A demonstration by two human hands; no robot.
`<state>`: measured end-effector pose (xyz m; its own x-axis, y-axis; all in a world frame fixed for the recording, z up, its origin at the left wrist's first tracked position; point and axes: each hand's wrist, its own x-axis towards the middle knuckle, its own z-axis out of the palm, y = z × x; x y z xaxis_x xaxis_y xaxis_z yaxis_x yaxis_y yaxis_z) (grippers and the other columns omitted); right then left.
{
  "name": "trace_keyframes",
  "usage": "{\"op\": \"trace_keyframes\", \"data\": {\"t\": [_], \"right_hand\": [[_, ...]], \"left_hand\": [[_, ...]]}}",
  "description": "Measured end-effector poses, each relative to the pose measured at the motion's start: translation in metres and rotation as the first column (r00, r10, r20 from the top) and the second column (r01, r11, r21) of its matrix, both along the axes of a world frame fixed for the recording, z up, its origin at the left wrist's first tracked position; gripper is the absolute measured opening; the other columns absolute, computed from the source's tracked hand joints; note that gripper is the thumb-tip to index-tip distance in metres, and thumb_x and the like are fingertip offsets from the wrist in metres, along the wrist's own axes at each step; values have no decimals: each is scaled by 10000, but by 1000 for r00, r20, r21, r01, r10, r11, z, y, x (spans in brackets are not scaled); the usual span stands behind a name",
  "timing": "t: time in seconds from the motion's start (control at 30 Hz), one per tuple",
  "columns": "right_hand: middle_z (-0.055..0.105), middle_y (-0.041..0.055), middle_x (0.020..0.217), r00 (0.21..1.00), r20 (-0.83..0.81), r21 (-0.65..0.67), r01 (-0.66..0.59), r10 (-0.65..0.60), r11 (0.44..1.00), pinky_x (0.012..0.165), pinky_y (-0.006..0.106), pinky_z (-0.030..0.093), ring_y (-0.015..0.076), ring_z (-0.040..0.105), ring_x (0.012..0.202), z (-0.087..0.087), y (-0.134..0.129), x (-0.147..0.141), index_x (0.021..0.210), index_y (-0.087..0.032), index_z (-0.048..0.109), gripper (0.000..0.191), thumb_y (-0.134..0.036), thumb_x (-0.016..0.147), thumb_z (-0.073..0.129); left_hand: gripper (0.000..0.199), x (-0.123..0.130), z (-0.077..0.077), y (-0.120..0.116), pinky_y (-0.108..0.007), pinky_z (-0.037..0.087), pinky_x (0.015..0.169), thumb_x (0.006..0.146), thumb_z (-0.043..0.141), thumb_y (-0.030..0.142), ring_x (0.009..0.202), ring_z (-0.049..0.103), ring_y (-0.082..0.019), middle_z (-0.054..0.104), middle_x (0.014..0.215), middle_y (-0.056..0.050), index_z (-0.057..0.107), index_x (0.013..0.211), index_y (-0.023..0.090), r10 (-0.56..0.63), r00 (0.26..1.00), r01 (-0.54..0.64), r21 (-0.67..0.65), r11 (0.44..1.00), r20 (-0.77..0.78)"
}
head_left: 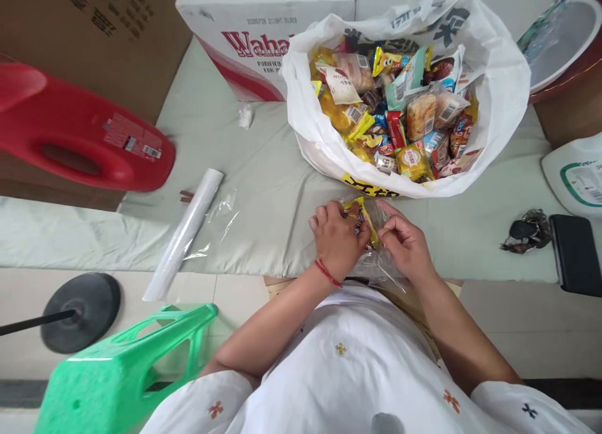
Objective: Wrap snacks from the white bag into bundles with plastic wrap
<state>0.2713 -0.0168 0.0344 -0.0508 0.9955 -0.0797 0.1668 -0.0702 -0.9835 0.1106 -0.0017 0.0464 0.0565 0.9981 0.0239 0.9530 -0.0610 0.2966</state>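
Note:
Near the front edge of the cloth, my left hand (pixel 339 236), with a red string at the wrist, is closed over a yellow snack packet (pixel 369 219). The packet lies in or on a clear plastic bag (pixel 376 264); which of the two I cannot tell. To its right my right hand (pixel 405 239) is closed, thumb and fingers pinching the clear plastic. Just beyond both hands stands a large white bag (pixel 305 101), wide at the top and full of small wrapped snacks (pixel 414 161). My left palm hides part of the yellow packet.
A white roll (pixel 183 233) lies over the table edge at left, beside loose clear film (pixel 211 233). Around are a red jug (pixel 84 133), a white carton (pixel 244 51), a phone (pixel 577 253), keys (pixel 527 230), a white bottle (pixel 578 177) and a green stool (pixel 89 390).

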Motion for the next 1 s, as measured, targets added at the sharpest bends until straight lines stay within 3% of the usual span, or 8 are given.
{"op": "trace_keyframes", "data": {"t": [0.1, 0.2, 0.27, 0.37, 0.53, 0.67, 0.8, 1.0], "right_hand": [[648, 124, 1520, 985, 130, 144, -132, 113, 981, 851, 344, 566, 289, 661, 1352, 8, -2, -7, 740, -236, 519, 237, -265, 967, 582], [772, 138, 1252, 953, 190, 205, -273, 235, 940, 985, 378, 557, 275, 543, 1506, 15, -1, -14, 782, -264, 488, 220, -221, 995, 522], [793, 127, 1127, 934, 228, 224, -326, 276, 918, 1023, 373, 549, 246, 538, 1513, 18, 1, -19, 809, -275, 477, 212, -205, 1009, 485], [771, 146, 1273, 912, 300, 217, -352, 281, 910, 1040, 359, 554, 225, 529, 1520, 18, 3, -26, 830, -271, 484, 211, -217, 1029, 442], [573, 104, 1614, 692, 653, 55, -449, 308, 892, 992, 364, 592, 236, 677, 1351, 25, -1, -36, 1011, -214, 667, 268, -233, 1040, 401], [532, 46, 1646, 441, 834, -53, -535, 332, 843, 807, 350, 615, 226, 781, 1094, 34, -3, -44, 1217, -216, 744, 356, -280, 1053, 434], [504, 10, 1662, 332, 879, -89, -593, 343, 800, 731, 371, 611, 231, 794, 996, 39, 0, -45, 1226, -218, 767, 378, -296, 1056, 438], [490, 44, 1669, 273, 881, -128, -648, 386, 751, 787, 370, 615, 237, 790, 1041, 41, 2, -40, 1246, -219, 769, 375, -284, 1055, 453]], "left_hand": [[422, 2, 2, 2, -492, 419, 887, 1011, 599, 439, 1119, 520, -358, 609, 1198, -167, 705, 1379, 261, -18, 1000, 18, -20, 1000, 16], [276, 3, -1, 3, -484, 440, 865, 1027, 550, 329, 1091, 538, -353, 618, 1155, -175, 763, 1155, 210, -3, 999, 7, -69, 998, 52], [208, 1, -8, 3, -464, 462, 864, 1002, 557, 260, 1050, 551, -326, 618, 1090, -163, 748, 958, 189, 17, 989, -5, -82, 997, 149], [259, -7, -21, 3, -435, 504, 904, 1002, 524, 249, 1001, 576, -279, 602, 956, -118, 687, 809, 190, 31, 896, -8, -54, 999, 443], [358, -38, -29, 7, -373, 554, 957, 988, 450, 235, 969, 668, -203, 708, 1055, -73, 719, 1218, 183, 160, 535, -138, -101, 985, 830], [300, -62, -27, 41, -410, 496, 1108, 955, 516, 288, 1157, 656, -253, 743, 1137, -101, 773, 1066, 178, 161, 649, -211, -27, 977, 743], [327, -69, -29, 91, -423, 524, 1059, 897, 584, 246, 1083, 678, -253, 766, 1178, -114, 767, 1153, 155, 115, 722, 50, -218, 975, 682], [380, -74, -27, 132, -295, 551, 777, 773, 801, 293, 769, 675, -163, 768, 854, -34, 797, 1123, 142, 127, 577, 543, -495, 678, 807]]}}
